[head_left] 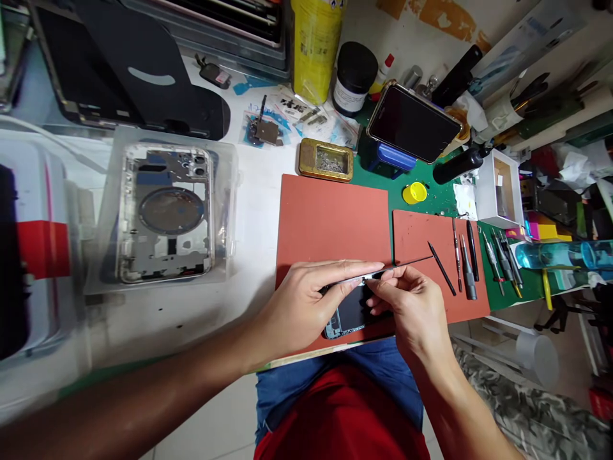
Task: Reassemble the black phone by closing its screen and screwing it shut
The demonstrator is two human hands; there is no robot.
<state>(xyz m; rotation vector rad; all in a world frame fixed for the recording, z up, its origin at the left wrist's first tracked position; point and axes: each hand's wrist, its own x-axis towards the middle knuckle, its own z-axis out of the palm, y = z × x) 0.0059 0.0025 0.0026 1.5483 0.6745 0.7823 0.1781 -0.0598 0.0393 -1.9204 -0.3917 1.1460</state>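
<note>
My left hand (306, 303) lies over an opened phone (352, 316) at the near edge of a red-brown mat (330, 220), fingers stretched along its top edge and gripping it. My right hand (407, 306) pinches the same top edge from the right, fingers closed. A thin dark tool (407, 262) runs from between my fingertips toward the right; which hand holds it is unclear. Most of the phone is hidden under my hands.
A clear plastic box (165, 211) holding a bare phone frame sits left. A second red mat (431, 252) carries screwdrivers and tweezers (467, 259). Behind are a brass tin (325, 160), a yellow cap (414, 192), a propped phone (414, 121), a black jar (354, 76) and a yellow container (316, 45).
</note>
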